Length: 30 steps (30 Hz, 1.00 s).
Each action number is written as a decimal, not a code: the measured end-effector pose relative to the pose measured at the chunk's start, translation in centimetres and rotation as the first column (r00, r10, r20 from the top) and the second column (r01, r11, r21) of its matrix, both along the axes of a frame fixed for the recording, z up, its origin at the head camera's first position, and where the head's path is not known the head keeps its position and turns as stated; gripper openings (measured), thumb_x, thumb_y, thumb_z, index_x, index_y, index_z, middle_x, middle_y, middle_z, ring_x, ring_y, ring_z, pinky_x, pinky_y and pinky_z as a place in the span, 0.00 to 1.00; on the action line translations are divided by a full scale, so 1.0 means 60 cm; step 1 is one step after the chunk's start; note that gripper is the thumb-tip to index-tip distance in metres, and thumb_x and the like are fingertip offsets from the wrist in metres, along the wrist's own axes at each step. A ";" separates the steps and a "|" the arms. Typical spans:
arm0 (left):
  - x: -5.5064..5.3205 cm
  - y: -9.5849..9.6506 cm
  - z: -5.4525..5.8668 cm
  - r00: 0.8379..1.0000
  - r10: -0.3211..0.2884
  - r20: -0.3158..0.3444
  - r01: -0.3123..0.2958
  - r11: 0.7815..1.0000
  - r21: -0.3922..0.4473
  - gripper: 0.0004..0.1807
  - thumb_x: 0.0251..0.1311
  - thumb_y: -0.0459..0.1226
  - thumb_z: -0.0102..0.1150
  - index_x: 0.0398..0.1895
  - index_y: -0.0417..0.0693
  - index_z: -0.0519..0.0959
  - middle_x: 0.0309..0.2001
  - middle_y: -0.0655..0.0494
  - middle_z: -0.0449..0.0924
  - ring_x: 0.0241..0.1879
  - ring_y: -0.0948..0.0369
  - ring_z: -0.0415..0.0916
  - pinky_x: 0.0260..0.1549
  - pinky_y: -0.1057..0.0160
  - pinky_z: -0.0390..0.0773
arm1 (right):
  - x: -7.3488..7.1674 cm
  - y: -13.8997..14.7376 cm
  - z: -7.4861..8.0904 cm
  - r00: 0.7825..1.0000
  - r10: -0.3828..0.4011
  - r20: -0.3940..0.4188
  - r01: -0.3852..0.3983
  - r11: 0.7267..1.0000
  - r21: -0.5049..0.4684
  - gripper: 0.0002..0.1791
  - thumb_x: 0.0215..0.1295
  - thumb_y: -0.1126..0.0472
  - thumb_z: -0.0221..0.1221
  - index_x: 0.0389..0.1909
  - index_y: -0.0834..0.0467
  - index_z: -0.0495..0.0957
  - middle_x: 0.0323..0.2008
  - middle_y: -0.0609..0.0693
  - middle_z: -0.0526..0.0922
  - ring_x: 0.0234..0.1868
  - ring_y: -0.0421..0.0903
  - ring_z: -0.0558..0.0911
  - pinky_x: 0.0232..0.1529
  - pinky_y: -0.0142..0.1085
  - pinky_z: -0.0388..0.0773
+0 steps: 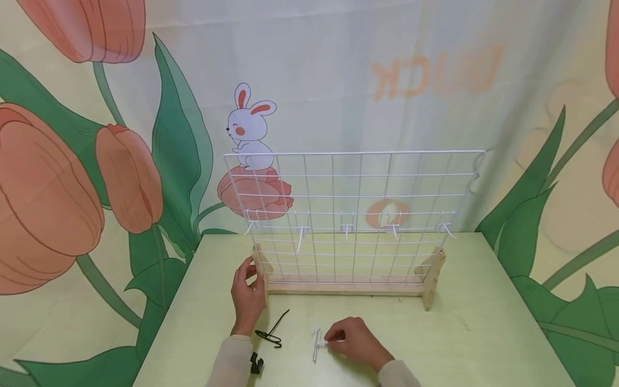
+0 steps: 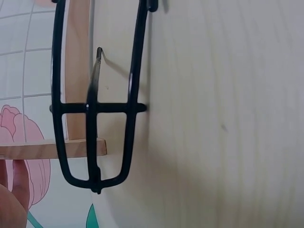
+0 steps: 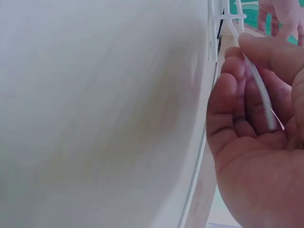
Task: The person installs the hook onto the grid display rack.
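A white wire grid rack (image 1: 332,195) stands upright between wooden end supports on the table. My left hand (image 1: 249,295) grips its left wooden support (image 1: 261,263). In the right wrist view, my right hand (image 3: 256,114) pinches a white wire hook (image 3: 261,90) between thumb and fingers. Its double-wire frame (image 1: 316,345) points left, just above the table. A black wire hook (image 1: 268,337) lies beside my left forearm; it looms large in the left wrist view, where my left fingertips (image 2: 20,183) show at the lower left edge.
Several white hooks, one of them this hook (image 1: 301,236), hang along one row of the grid. A wooden base bar (image 1: 344,290) joins the supports. Next to the left sleeve sits a small black clip-like piece (image 1: 257,364). Behind the table (image 1: 483,322) hangs a printed curtain (image 1: 329,70).
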<state>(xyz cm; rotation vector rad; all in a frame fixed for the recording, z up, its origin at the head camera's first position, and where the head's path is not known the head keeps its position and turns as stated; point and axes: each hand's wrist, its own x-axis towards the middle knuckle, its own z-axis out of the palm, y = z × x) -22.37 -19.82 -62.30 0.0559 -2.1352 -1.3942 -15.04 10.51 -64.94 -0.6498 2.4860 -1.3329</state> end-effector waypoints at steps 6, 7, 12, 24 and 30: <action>0.002 -0.001 -0.001 1.000 -0.004 -0.014 0.004 1.000 0.008 0.29 0.69 0.27 0.64 0.72 0.54 0.75 0.52 0.46 0.81 0.55 0.50 0.83 0.44 0.74 0.84 | 0.007 -0.002 -0.006 0.995 -0.098 0.031 0.100 0.992 -0.075 0.02 0.62 0.63 0.73 0.35 0.54 0.91 0.36 0.44 0.93 0.34 0.31 0.87 0.34 0.28 0.85; 0.002 -0.001 -0.001 1.000 -0.004 -0.013 0.004 1.000 0.011 0.29 0.69 0.27 0.64 0.72 0.54 0.76 0.52 0.46 0.81 0.55 0.50 0.83 0.44 0.75 0.84 | 0.008 -0.002 -0.006 0.993 -0.113 0.037 0.116 0.990 -0.086 0.02 0.62 0.62 0.73 0.35 0.54 0.91 0.36 0.44 0.92 0.33 0.32 0.87 0.32 0.29 0.85; 0.003 0.000 0.000 1.000 -0.011 -0.008 0.011 1.000 0.024 0.29 0.69 0.28 0.64 0.72 0.54 0.76 0.52 0.46 0.81 0.56 0.50 0.83 0.43 0.76 0.83 | 0.013 0.000 -0.005 0.987 -0.149 0.063 0.157 0.978 -0.136 0.04 0.62 0.60 0.74 0.34 0.55 0.89 0.37 0.45 0.92 0.32 0.34 0.89 0.28 0.30 0.85; 0.000 -0.002 0.002 1.000 -0.016 0.008 0.016 0.999 0.033 0.28 0.70 0.28 0.64 0.71 0.55 0.76 0.52 0.47 0.81 0.56 0.51 0.83 0.44 0.68 0.87 | 0.023 0.002 0.018 0.950 -0.313 0.004 0.307 0.929 -0.208 0.05 0.61 0.60 0.76 0.33 0.49 0.89 0.31 0.43 0.92 0.30 0.34 0.88 0.33 0.29 0.84; 0.001 0.001 0.004 1.000 0.006 -0.012 -0.006 1.000 0.015 0.28 0.69 0.27 0.64 0.71 0.52 0.76 0.52 0.46 0.82 0.55 0.48 0.84 0.43 0.55 0.90 | 0.024 0.009 0.051 0.927 -0.375 0.023 0.367 0.891 -0.267 0.06 0.61 0.63 0.75 0.33 0.49 0.88 0.29 0.44 0.91 0.30 0.36 0.88 0.33 0.29 0.84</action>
